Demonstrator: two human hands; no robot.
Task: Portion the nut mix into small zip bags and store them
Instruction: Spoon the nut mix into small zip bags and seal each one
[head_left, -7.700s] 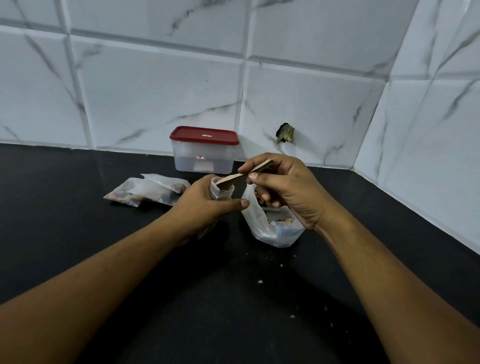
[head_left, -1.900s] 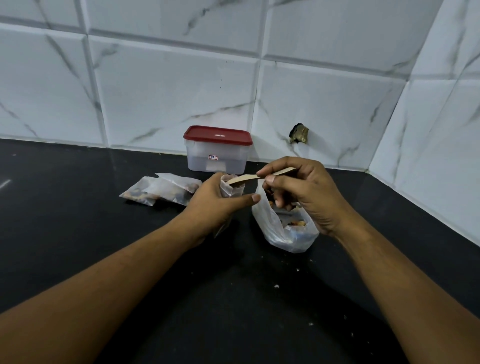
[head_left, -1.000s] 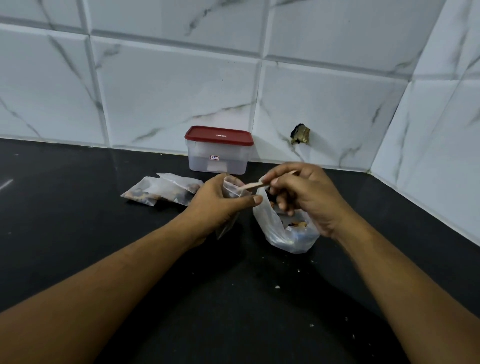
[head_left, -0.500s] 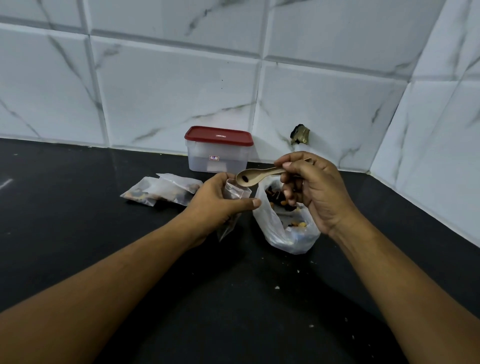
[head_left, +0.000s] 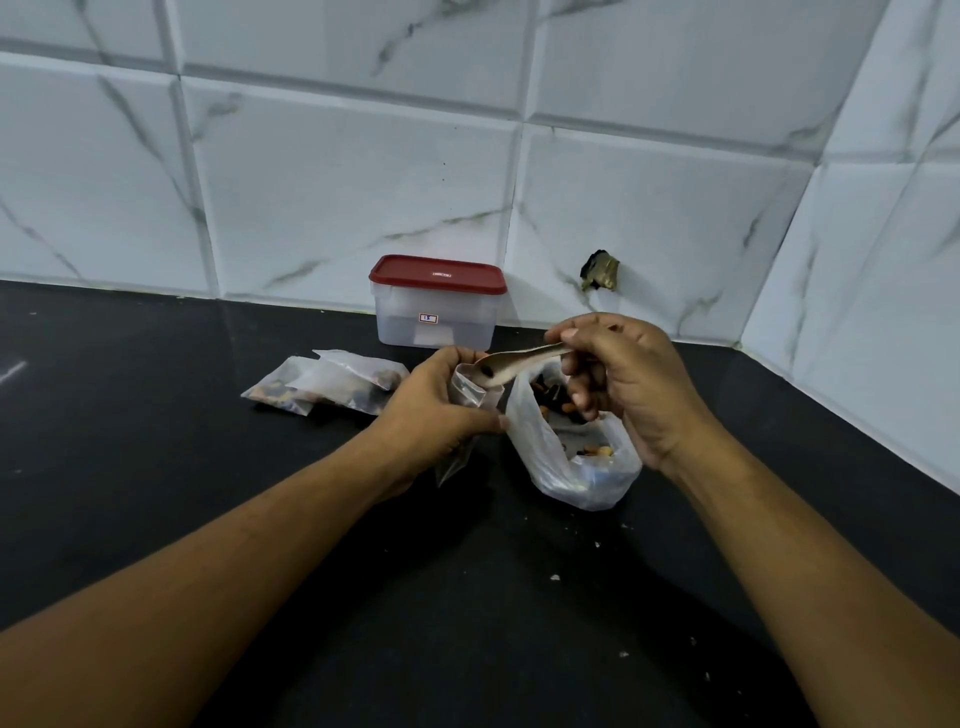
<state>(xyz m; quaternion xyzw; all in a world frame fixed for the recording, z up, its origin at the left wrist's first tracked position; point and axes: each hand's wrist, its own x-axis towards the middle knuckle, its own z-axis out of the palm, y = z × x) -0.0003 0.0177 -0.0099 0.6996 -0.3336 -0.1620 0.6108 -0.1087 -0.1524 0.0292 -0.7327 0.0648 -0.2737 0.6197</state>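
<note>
On the black counter (head_left: 156, 426), the left hand (head_left: 434, 410) has its fingers and thumb curled round a small clear zip bag (head_left: 470, 391) and holds it upright off the surface with its mouth facing up. The bag's lower end hangs out below the palm. The right hand (head_left: 636, 384) pinches the handle of a pale spoon (head_left: 519, 358) between thumb and forefinger, and its other fingers are curled under. The bowl of the spoon sits right at the mouth of the small bag, with one dark piece lying in it. Just beside the small bag, under the right hand, a larger thin plastic bag (head_left: 571, 475) rests on the counter, slumped and open at the top. The nut mix (head_left: 551, 399) shows inside it, brown and dark pieces near the opening and a few more lower down. Left of the left hand, towards the back edge of the counter, a few filled zip bags (head_left: 327, 387) lie flat, overlapping one another. Behind them, against the tiled wall (head_left: 337, 182) at the back edge, stands a clear plastic box with a red lid (head_left: 437, 306), closed, with a small label on its front. A dark, broken-looking fitting (head_left: 600, 270) shows on the wall to the right of the box. Pale crumbs (head_left: 555, 577) are scattered over the counter on the near side of the large bag.
</note>
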